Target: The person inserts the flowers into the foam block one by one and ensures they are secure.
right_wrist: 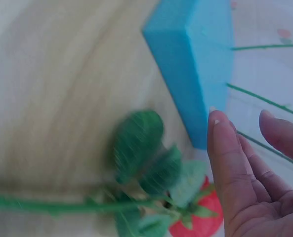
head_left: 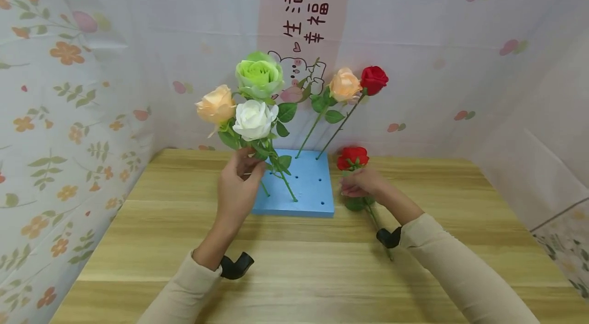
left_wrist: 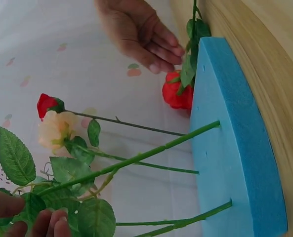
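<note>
A blue foam block [head_left: 308,206] with holes stands on the table. From its left part rise a white rose [head_left: 254,119], a green rose [head_left: 259,76] and a peach rose [head_left: 216,104]. My left hand [head_left: 239,178] is at their leaves below the white rose, fingers loosely bent; in the left wrist view a leaf [left_wrist: 33,206] shows between thumb and fingers. My right hand [head_left: 363,182] hovers by a red rose [head_left: 353,158] lying right of the block. In the right wrist view its fingers [right_wrist: 230,163] are extended and hold nothing.
A second peach rose [head_left: 345,85] and another red rose [head_left: 374,80] lean rightward from the block's back holes. Behind the wooden table [head_left: 184,222] hangs a printed cloth [head_left: 414,32]. Each wrist carries a black mount [head_left: 236,266].
</note>
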Motion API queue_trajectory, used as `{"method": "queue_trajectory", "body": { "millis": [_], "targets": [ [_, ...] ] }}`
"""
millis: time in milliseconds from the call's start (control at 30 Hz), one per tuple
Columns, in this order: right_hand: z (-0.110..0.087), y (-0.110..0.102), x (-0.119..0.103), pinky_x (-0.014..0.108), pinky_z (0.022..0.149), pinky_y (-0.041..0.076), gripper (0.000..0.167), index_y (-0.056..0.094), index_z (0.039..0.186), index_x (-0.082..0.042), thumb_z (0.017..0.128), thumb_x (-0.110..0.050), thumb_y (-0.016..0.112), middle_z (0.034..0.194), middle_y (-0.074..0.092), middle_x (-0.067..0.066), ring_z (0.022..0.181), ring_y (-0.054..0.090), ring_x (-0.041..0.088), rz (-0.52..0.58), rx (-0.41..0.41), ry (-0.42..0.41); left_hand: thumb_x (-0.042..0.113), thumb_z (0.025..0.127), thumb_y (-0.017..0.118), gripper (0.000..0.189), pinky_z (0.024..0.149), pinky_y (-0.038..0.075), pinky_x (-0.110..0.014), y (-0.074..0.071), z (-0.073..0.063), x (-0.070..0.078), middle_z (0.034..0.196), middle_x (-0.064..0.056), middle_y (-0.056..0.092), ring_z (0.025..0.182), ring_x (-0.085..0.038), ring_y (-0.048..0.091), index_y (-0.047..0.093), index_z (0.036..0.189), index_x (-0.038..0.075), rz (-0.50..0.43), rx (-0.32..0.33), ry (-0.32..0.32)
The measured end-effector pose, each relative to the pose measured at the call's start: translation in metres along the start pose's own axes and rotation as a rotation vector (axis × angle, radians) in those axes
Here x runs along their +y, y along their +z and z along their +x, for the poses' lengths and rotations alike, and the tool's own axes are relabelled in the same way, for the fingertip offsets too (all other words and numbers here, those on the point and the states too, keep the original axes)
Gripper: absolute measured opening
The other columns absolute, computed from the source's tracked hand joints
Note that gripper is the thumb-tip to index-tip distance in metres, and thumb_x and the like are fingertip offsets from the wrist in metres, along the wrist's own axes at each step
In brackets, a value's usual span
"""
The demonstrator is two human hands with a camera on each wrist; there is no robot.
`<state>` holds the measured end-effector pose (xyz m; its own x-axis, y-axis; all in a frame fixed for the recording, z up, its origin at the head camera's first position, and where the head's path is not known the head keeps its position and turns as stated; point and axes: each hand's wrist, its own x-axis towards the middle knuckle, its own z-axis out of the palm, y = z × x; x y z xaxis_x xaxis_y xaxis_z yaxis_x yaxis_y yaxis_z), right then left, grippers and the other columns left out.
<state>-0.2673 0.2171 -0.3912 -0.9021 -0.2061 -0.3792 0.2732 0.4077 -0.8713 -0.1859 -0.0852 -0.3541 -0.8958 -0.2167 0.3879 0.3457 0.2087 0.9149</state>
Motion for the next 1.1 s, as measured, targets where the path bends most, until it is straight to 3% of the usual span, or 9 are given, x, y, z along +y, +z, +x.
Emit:
{"method": "queue_trajectory", "body": {
  "millis": [233,533,667,800,900,1000,1100],
  "targets": [
    [-0.012,-0.022,-0.012,0.039,0.085,0.054,0.043,0.057,0.121,0.016,0.095,-0.018,0.061,0.107,0.069,0.024,0.083,0.072,0.018,-0.061,0.028,-0.013,0.010,0.090,0.067,0.019,0.071,0.052,-0.019,-0.015,-0.005,-0.006,0.093,-0.008,0.073,0.082,-0.015,0.068,0.069,0.108,0.007,0.081,0.005,-0.006],
    [-0.021,-0.046,0.001,0.037,0.082,0.056,0.049,0.053,0.126,0.019,0.097,-0.019,0.059,0.104,0.069,0.023,0.087,0.072,0.022,-0.113,0.034,-0.007,0.015,0.090,0.069,0.016,0.066,0.050,-0.023,-0.037,-0.012,-0.017,0.091,-0.006,0.074,0.081,-0.018,0.068,0.074,0.102,0.006,0.247,0.000,-0.040],
    [-0.023,-0.057,0.012,0.039,0.082,0.056,0.049,0.053,0.126,0.019,0.097,-0.020,0.059,0.105,0.069,0.026,0.087,0.072,0.024,-0.151,0.073,0.002,0.015,0.090,0.067,0.026,0.072,0.051,-0.030,-0.041,-0.009,-0.026,0.095,-0.011,0.073,0.087,-0.024,0.068,0.071,0.113,0.003,0.307,-0.073,-0.138],
    [-0.021,-0.063,0.025,0.039,0.078,0.057,0.044,0.058,0.118,0.019,0.095,-0.018,0.063,0.096,0.071,0.022,0.080,0.072,0.023,-0.158,0.124,0.037,0.018,0.091,0.065,0.049,0.080,0.051,-0.038,-0.043,-0.004,-0.042,0.109,-0.018,0.067,0.100,-0.030,0.065,0.054,0.135,-0.001,0.308,-0.197,-0.321],
    [-0.018,-0.062,0.035,0.037,0.075,0.057,0.039,0.064,0.111,0.017,0.092,-0.017,0.066,0.093,0.072,0.016,0.077,0.071,0.021,-0.167,0.140,0.074,0.019,0.091,0.064,0.060,0.079,0.050,-0.037,-0.043,-0.002,-0.055,0.118,-0.023,0.061,0.104,-0.033,0.062,0.043,0.143,-0.004,0.303,-0.260,-0.453],
    [-0.015,-0.058,0.042,0.036,0.073,0.058,0.035,0.068,0.108,0.015,0.091,-0.017,0.068,0.090,0.073,0.013,0.075,0.071,0.019,-0.190,0.135,0.090,0.016,0.092,0.062,0.059,0.076,0.049,-0.034,-0.041,-0.002,-0.068,0.121,-0.028,0.058,0.102,-0.034,0.061,0.043,0.141,-0.009,0.288,-0.310,-0.519],
    [-0.012,-0.054,0.047,0.034,0.069,0.058,0.033,0.070,0.103,0.013,0.089,-0.017,0.070,0.085,0.073,0.011,0.070,0.070,0.018,-0.212,0.148,0.100,0.011,0.091,0.061,0.052,0.073,0.049,-0.031,-0.038,-0.002,-0.078,0.118,-0.030,0.060,0.098,-0.033,0.062,0.048,0.136,-0.011,0.274,-0.346,-0.535]
  ]
}}
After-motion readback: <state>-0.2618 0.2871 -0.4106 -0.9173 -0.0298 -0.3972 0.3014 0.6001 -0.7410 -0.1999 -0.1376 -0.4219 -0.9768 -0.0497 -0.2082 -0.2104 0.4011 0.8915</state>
